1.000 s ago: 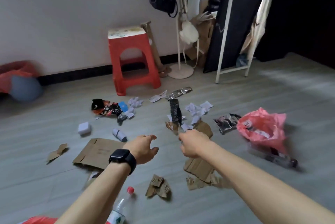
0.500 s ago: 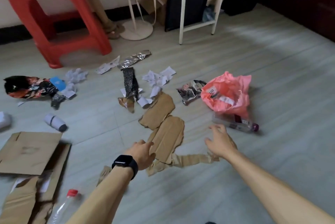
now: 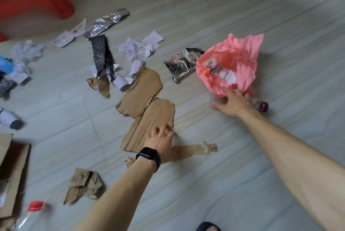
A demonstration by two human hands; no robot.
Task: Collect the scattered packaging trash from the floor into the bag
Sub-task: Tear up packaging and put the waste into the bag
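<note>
Packaging trash is strewn over the floor point(image 3: 242, 165) ahead of me, and none is in hand yet. The pink bag point(image 3: 242, 57) sits at 2 o'clock with its mouth crumpled but gaping and a few labelled scraps already inside.

Left hand point(image 3: 160, 140), at 12 o'clock and close in: the fingers are splayed and laid on the near cardboard sheet point(image 3: 149, 118). Nothing is pinched.

Right hand point(image 3: 233, 104), at 1 o'clock: the fingers are straight and apart, and the forefinger reaches the bag's near lip. A clear bottle with purple cap point(image 3: 262, 106) lies just beyond the hand. Motion blur hides whether the palm touches it.

How I'd do this step:
- Bag first. Pinch the near lip with the right hand and lift it so the mouth stands wide, rather than pressing it flat.
- The sheet lies flat on a smooth floor and offers no edge from above. Hook the left fingertips under its torn side at 1 o'clock of the hand, or drag it back until an edge lifts.
- The sheet looks about as broad as the bag's mouth, so fold it before feeding it in.
- A second cardboard sheet point(image 3: 143, 88) touches the first at its 12 o'clock. The two may come up as one stack.
- The foil wrapper point(image 3: 182, 62), just beside the bag at its 9 o'clock, is an easy follow-up. The paper scraps point(image 3: 138, 49) lie farther out at 11 o'clock.

Risks: the thin bag may slump shut under stiff cardboard, and the bottle may roll if nudged.
</note>
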